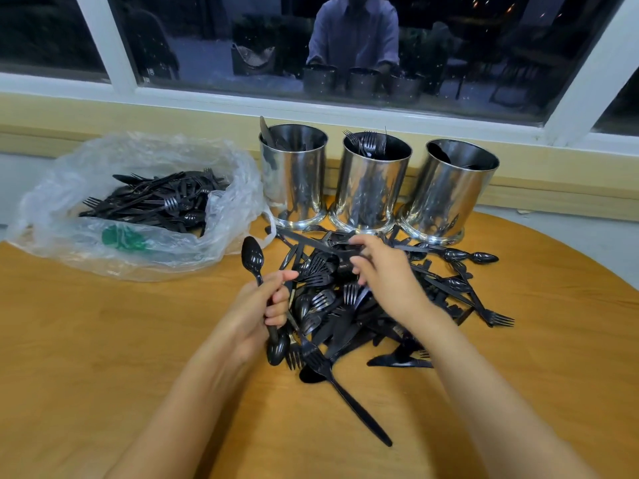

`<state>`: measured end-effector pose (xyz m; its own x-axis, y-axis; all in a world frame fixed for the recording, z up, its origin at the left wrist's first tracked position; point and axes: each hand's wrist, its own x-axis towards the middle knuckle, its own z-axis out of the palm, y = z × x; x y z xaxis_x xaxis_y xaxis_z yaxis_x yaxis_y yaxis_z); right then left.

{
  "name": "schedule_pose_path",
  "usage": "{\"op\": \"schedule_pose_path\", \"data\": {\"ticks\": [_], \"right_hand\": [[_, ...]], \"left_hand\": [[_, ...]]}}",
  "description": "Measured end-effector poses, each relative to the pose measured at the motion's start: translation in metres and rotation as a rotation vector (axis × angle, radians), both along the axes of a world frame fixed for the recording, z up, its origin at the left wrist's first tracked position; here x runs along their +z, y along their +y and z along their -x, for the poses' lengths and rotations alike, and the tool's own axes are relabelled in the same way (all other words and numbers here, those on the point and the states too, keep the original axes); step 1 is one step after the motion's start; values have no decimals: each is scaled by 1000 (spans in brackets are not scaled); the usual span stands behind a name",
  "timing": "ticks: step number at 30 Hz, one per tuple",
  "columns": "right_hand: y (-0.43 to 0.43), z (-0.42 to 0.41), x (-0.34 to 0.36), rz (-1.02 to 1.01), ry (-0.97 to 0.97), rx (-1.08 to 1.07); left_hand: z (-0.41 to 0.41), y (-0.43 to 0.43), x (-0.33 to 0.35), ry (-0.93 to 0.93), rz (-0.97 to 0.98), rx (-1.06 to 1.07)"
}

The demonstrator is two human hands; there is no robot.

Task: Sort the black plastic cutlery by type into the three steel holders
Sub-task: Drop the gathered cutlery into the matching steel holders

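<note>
Two bare forearms reached in from the bottom edge over a wooden table (103, 357). The left hand (257, 307) was closed in a fist around the handle of a black spoon (252, 256), whose bowl stood up above the knuckles. A second spoon (277, 348) pointed bowl-down from beneath the same fist. The right hand (385, 271) stretched farther forward into the loose pile of cutlery (345, 316) at the table's middle. Its thumb and forefinger pinched a black piece (342, 252).

That piece's type could not be made out in the tangle, and the pile's forks, spoons and knives overlapped too much to count.

Three steel holders stood in a row behind the pile, against the wall. The left holder (294, 181) had a knife (265, 130) leaning out. The middle holder (370, 188) showed upright forks (368, 142). The right holder (449, 195) held only dark shapes, hard to identify.

One clear plastic bag (69, 188) lay at the left, holding more black cutlery and something green. The window (484, 46) above dimly reflected a person and the three holders.
</note>
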<state>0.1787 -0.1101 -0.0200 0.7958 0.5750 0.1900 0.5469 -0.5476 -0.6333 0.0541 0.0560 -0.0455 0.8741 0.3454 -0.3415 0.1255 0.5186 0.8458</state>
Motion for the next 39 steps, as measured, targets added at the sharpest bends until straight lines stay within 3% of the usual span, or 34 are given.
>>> {"op": "schedule_pose_path", "data": {"ticks": [3, 6, 12, 15, 18, 22, 25, 28, 34, 37, 39], "right_hand": [[-20, -15, 17, -154, -13, -47], [-33, -30, 37, -122, -100, 6], [-3, -28, 42, 2, -27, 295], [11, -29, 38, -85, -68, 266], [6, -35, 32, -172, 2, 162], [-18, -51, 7, 104, 62, -88], [-29, -50, -13, 327, 88, -119], [-29, -48, -21, 371, 43, -146], [-27, -53, -3, 271, -65, -110], [-30, -54, 30, 54, -236, -109], [-34, -49, 49, -206, -250, -161]], "left_hand": [[-3, 1, -1, -13, 14, 56], [-6, 0, 2, -33, -57, 63], [-21, -33, 17, -31, -315, -291], [-30, -46, 16, -16, -382, -373], [-37, -47, 10, -25, -305, -276], [-44, -43, 5, -58, -188, -132], [-45, -43, 1, -73, -130, -95], [-44, -44, -3, -83, -143, -88], [-40, -45, 0, -97, -80, -50], [-38, -45, 4, -102, -74, -57], [-36, -47, 8, -108, -100, -83]]}}
